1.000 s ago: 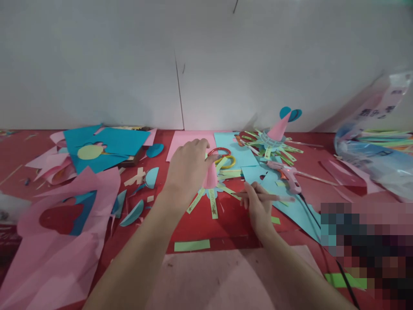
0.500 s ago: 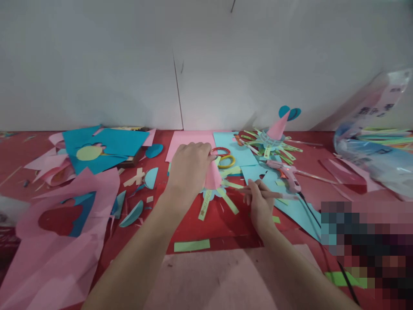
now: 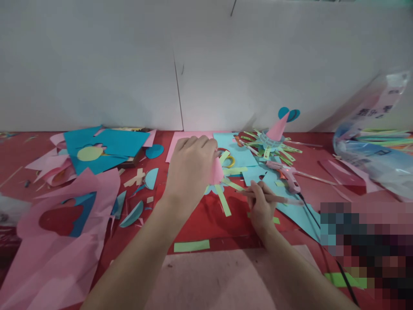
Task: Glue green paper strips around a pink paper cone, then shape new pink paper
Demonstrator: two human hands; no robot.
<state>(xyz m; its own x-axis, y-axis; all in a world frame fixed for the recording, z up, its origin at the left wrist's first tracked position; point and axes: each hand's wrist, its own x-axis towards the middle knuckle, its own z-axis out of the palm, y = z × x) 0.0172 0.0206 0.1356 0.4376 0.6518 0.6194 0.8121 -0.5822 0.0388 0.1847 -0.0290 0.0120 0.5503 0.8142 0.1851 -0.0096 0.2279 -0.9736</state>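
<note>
My left hand (image 3: 195, 165) is closed around a pink paper cone (image 3: 218, 173), covering its upper part. Pale blue scalloped paper rims the cone's base, and several light green strips (image 3: 223, 200) stick out from it. In my right hand (image 3: 260, 204) a slim brownish pen (image 3: 269, 197) is pinched, its tip pointing left toward the strips. Whether the tip touches a strip I cannot tell. Behind the cone lie scissors with red and yellow handles (image 3: 229, 161), partly hidden by my left hand and a strip.
At back right stands another pink cone (image 3: 276, 130) with blue ears and green strips. A pink glue gun (image 3: 292, 178) with a black cord lies nearby. Paper offcuts (image 3: 106, 146) cover the left side. A loose green strip (image 3: 191, 246) lies in front; a clear plastic bag (image 3: 371, 150) stands right.
The cone has turned in my left hand, so its green strips point in different directions. My left hand has shifted slightly up. The pen stays in my right hand, now a little left.
</note>
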